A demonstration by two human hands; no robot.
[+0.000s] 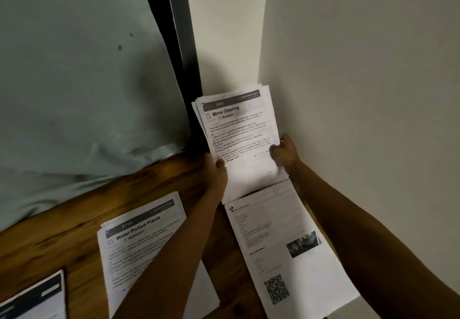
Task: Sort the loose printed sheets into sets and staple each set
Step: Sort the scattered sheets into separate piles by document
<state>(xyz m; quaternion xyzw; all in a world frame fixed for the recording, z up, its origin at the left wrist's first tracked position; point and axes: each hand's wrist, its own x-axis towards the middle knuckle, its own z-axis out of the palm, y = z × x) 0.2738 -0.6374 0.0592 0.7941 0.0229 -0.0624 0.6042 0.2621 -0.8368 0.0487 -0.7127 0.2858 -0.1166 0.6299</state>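
We're mid-sort, nothing stapled yet. Left hand (216, 173) and right hand (286, 153) each have a pinching grip on a side edge of the Mirror Cleaning stack (239, 129), raised over the QR-code pile (286, 256). Next we square it; no stapler in view.

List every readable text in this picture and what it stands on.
"Mirror Cleaning": top of the white paper stack gripped by left hand and right hand.
"Water Potted Plants": white printed pile on the brown wooden table.
"2758": that pile's dark header.
Body text, other headings: too blurred.
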